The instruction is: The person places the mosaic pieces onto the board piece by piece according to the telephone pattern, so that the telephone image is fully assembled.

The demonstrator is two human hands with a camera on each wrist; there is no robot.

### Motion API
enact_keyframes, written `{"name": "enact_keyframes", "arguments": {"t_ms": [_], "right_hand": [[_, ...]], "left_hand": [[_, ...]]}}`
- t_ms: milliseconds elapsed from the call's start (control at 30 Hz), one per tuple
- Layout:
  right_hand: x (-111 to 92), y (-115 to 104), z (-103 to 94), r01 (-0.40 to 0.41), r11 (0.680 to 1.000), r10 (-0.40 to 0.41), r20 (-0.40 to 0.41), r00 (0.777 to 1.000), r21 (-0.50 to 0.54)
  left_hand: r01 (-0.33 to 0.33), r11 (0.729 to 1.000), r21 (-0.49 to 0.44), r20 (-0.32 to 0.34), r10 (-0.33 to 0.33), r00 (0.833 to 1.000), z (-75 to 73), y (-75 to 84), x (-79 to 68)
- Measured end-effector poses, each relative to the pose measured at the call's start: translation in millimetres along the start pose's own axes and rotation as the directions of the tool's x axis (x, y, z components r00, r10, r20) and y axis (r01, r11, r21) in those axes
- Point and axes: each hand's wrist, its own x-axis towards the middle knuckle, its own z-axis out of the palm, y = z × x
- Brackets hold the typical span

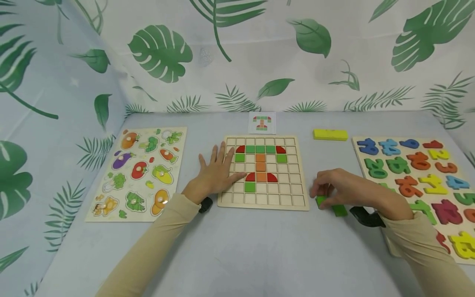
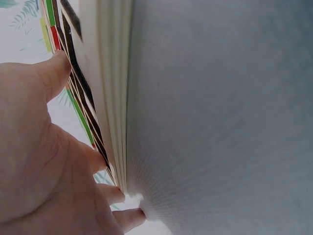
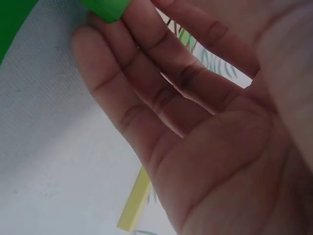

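My left hand (image 1: 215, 173) lies with spread, straight fingers on the left edge of a wooden grid board (image 1: 289, 201); the left wrist view shows its thumb (image 2: 59, 71) over the board's top. Red, green and orange pieces sit in the grid, among them an orange square (image 1: 261, 166), a green square (image 1: 250, 187) and a red curved piece (image 1: 272, 177). Right of the board, my right hand (image 1: 339, 187) has curled fingers and pinches a green block (image 3: 110, 9) at its fingertips. More green (image 1: 339, 210) lies on the table just beneath that hand.
A pattern card (image 1: 262, 123) lies behind the board, with a yellow bar (image 1: 330, 135) at back right. On the left is a vegetable puzzle board (image 1: 142, 206); on the right, a number puzzle board (image 1: 389, 243) lies partly under my right forearm. Leaf-print cloth (image 1: 252, 62) hangs behind.
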Motion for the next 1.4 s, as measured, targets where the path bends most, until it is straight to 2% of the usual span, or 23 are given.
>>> {"name": "enact_keyframes", "arguments": {"t_ms": [133, 300, 467, 667, 900, 1100, 1233, 1400], "right_hand": [[-1, 0, -0.7, -0.011, 1.000, 0.011, 0.004, 1.000, 0.015], [-2, 1, -3.9, 0.020, 0.999, -0.020, 0.006, 1.000, 0.026], [1, -2, -12.1, 0.053, 0.998, -0.053, -0.009, 0.999, -0.015], [13, -15, -21.0, 0.071, 0.996, -0.075, -0.093, 0.993, -0.048], [32, -30, -22.1, 0.155, 0.984, -0.167, -0.167, 0.972, -0.085], [54, -43, -14.1, 0.226, 0.963, -0.252, -0.199, 0.947, -0.146], [68, -53, -3.3, 0.260, 0.960, -0.276, -0.211, 0.938, -0.103], [79, -59, 11.9, 0.259, 0.964, -0.267, -0.232, 0.935, -0.068]], "left_hand": [[-0.002, 1.000, 0.000, -0.001, 0.002, 1.000, 0.2, 0.6, -0.1], [0.000, 1.000, 0.001, -0.005, 0.000, 1.000, 1.1, 0.5, 0.6], [0.004, 1.000, 0.006, -0.003, -0.004, 1.000, 0.8, 0.8, 0.1], [0.009, 1.000, 0.003, -0.007, -0.009, 1.000, 1.4, 0.5, 0.5], [0.006, 1.000, 0.010, -0.013, -0.006, 1.000, 2.0, 0.2, 2.0], [0.003, 1.000, 0.006, -0.007, -0.003, 1.000, 1.4, 0.2, 0.7], [0.009, 1.000, 0.010, -0.003, -0.009, 1.000, 1.5, 0.1, 0.8], [0.009, 1.000, 0.008, -0.001, -0.009, 1.000, 1.3, 0.5, 1.0]]}}
